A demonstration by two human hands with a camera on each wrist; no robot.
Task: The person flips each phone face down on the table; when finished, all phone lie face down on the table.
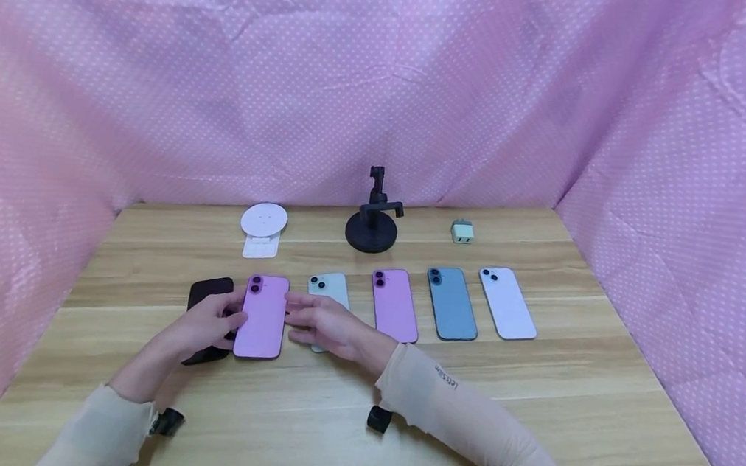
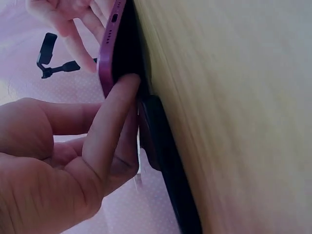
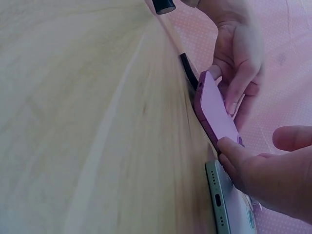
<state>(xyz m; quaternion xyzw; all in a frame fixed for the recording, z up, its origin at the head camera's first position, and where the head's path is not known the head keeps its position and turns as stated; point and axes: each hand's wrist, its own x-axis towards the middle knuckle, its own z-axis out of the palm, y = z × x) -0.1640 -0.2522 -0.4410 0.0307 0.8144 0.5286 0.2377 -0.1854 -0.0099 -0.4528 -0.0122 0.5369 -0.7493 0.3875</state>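
A pink-purple phone (image 1: 262, 319) lies camera side up between both hands, its left side raised off the table in the left wrist view. My left hand (image 1: 207, 322) pinches its left edge, the thumb on the back and a finger (image 2: 114, 117) under the dark screen. Fingertips of my right hand (image 1: 328, 325) touch the right edge; in the right wrist view the thumb (image 3: 292, 138) stands apart from the phone. Beneath the left hand lies a black phone (image 1: 205, 357), partly covered. A pale green phone (image 1: 336, 286) is partly hidden under the right hand.
To the right lie another pink phone (image 1: 396, 305), a blue phone (image 1: 452, 304) and a white phone (image 1: 508, 304). Behind them are a white round stand (image 1: 264, 220), a black stand (image 1: 371, 231) and a charger plug (image 1: 462, 232). Pink dotted cloth (image 1: 386, 79) hangs round the wooden table (image 1: 302, 434).
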